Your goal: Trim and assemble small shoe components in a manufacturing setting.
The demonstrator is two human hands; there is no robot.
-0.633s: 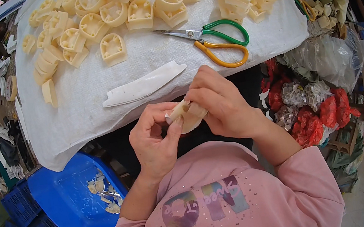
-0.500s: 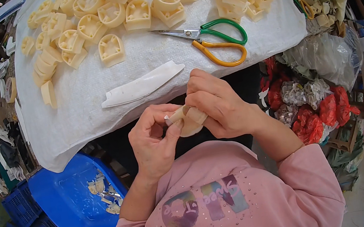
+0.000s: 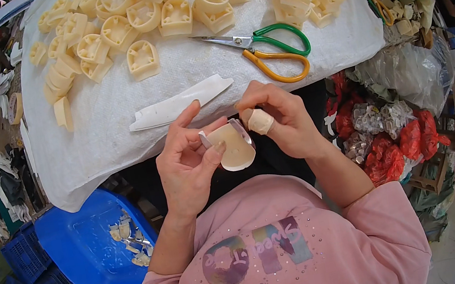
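The cream, cup-shaped piece (image 3: 234,148) had turned so that its broad face lay up to view, where moments earlier it was partly hidden between both hands. It stood above the person's lap, just off the near edge of the white-covered desk (image 3: 101,145). The left hand (image 3: 187,162) grasped its left side with the thumb over the face, and its index finger had straightened away from it. The right hand (image 3: 281,124), a cream wrap (image 3: 261,121) round its thumb, had drawn to the right side; its thumb and index were bent close together, but whether they pinched the edge could not be told. For the work in hand, this seemed to leave the left hand bearing the piece. The scissors (image 3: 244,42) and white strip (image 3: 182,106) lay on the desk, unmoved.
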